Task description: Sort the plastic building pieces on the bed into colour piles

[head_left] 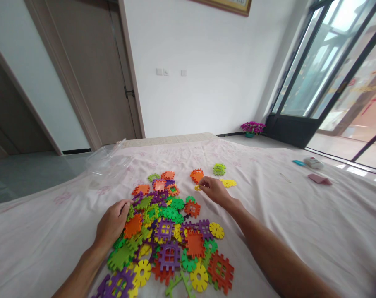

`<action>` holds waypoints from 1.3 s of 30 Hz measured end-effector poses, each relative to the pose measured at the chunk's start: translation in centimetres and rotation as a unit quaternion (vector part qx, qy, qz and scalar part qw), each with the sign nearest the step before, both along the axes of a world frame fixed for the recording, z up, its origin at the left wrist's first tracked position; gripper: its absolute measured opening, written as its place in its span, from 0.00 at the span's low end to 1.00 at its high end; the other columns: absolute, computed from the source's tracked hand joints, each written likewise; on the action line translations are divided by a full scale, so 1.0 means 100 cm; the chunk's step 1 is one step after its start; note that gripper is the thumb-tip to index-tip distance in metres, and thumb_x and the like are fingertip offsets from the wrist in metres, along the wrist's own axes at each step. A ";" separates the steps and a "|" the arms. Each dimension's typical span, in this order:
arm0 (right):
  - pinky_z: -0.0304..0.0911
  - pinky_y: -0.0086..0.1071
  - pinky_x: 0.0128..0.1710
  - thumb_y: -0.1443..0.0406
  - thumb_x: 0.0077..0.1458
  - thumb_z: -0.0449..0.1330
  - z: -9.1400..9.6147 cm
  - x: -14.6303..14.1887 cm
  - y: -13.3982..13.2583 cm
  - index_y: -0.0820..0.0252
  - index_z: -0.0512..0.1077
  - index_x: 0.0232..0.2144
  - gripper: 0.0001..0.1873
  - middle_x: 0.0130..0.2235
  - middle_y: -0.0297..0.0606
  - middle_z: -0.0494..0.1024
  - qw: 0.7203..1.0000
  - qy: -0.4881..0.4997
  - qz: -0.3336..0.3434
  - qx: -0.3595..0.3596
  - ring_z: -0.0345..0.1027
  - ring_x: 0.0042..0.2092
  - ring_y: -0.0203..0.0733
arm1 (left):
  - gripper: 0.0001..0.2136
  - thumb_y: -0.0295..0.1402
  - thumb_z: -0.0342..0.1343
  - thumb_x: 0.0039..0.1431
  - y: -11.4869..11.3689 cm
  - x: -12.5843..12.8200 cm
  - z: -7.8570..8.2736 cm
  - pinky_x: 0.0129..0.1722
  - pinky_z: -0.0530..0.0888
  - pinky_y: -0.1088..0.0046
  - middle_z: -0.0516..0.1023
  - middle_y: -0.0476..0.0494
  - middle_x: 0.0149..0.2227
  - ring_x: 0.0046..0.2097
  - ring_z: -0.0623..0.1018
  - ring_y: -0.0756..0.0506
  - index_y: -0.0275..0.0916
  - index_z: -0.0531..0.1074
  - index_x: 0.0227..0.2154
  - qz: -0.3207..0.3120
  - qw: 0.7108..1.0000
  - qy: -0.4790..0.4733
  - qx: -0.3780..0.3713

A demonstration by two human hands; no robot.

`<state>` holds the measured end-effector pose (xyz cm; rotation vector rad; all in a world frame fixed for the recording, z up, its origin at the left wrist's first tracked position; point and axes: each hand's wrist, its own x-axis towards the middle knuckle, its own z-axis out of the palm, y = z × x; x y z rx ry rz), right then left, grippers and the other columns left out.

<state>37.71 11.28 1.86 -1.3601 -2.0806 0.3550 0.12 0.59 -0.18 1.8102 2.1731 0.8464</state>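
A heap of colourful plastic building pieces lies on the cloth, among them a purple window-shaped square (169,255), an orange square (195,244) and a yellow notched disc (199,277). At the heap's left edge rests my left hand (112,221), its fingers loosely bent and apart against green pieces (130,213); the fingertips are partly hidden. Beyond the heap, my right hand (215,189) has thumb and fingers pinched at a small yellow piece (197,188). Just past those fingertips is an orange piece (197,175). A lime-green piece (219,169) and yellow discs (228,183) lie behind this hand.
A crumpled clear plastic bag (108,161) lies at the back left of the flowered cloth (268,194). On the right are a pink folded item (319,179), a whitish packet (313,162) and a blue object (298,162). Beyond stand a wall, doors and purple flowers (252,127).
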 end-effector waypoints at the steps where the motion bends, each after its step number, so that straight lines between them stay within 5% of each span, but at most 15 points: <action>1: 0.54 0.27 0.29 0.67 0.50 0.58 0.000 0.001 0.000 0.58 0.75 0.30 0.06 0.29 0.34 0.77 1.000 -0.009 -0.001 0.003 0.66 0.29 0.35 | 0.18 0.42 0.40 0.64 0.000 0.000 0.000 0.46 0.69 0.75 0.79 0.51 0.47 0.49 0.77 0.46 0.47 0.74 0.44 -0.002 1.000 0.000 -0.002; 8: 0.53 0.27 0.29 0.64 0.52 0.60 0.000 0.002 -0.003 0.58 0.75 0.30 0.05 0.31 0.33 0.77 0.997 -0.045 0.059 -0.036 0.66 0.31 0.35 | 0.18 0.42 0.40 0.64 -0.001 0.000 0.002 0.46 0.68 0.76 0.80 0.51 0.47 0.48 0.77 0.46 0.47 0.74 0.43 -0.005 1.000 0.001 0.006; 20: 0.55 0.28 0.31 0.65 0.55 0.54 0.005 0.009 0.002 0.59 0.75 0.35 0.10 0.31 0.35 0.77 0.999 -0.031 0.018 -0.017 0.67 0.31 0.37 | 0.17 0.42 0.41 0.64 -0.002 0.001 0.003 0.44 0.68 0.76 0.80 0.50 0.46 0.48 0.77 0.46 0.46 0.74 0.42 -0.001 1.000 -0.002 0.004; 28: 0.57 0.27 0.32 0.67 0.52 0.56 -0.004 0.012 0.004 0.60 0.76 0.32 0.09 0.30 0.34 0.77 0.991 -0.024 0.067 -0.110 0.68 0.31 0.36 | 0.18 0.42 0.40 0.64 -0.001 0.000 0.002 0.46 0.68 0.76 0.80 0.50 0.47 0.48 0.77 0.46 0.46 0.74 0.43 -0.008 1.000 -0.006 0.006; 35: 0.58 0.28 0.33 0.69 0.47 0.60 -0.007 0.010 0.004 0.59 0.77 0.29 0.06 0.34 0.36 0.76 0.996 -0.051 0.057 -0.039 0.67 0.33 0.36 | 0.17 0.42 0.41 0.63 -0.002 0.002 0.004 0.45 0.69 0.76 0.80 0.50 0.46 0.49 0.77 0.46 0.46 0.75 0.42 0.000 1.000 -0.010 0.005; 39: 0.58 0.27 0.33 0.68 0.49 0.60 -0.002 0.001 -0.004 0.58 0.77 0.31 0.06 0.33 0.35 0.75 0.989 -0.038 0.134 -0.050 0.66 0.32 0.35 | 0.17 0.42 0.41 0.64 -0.002 0.002 0.005 0.46 0.68 0.75 0.80 0.50 0.47 0.49 0.77 0.46 0.46 0.74 0.42 -0.002 1.000 -0.009 0.001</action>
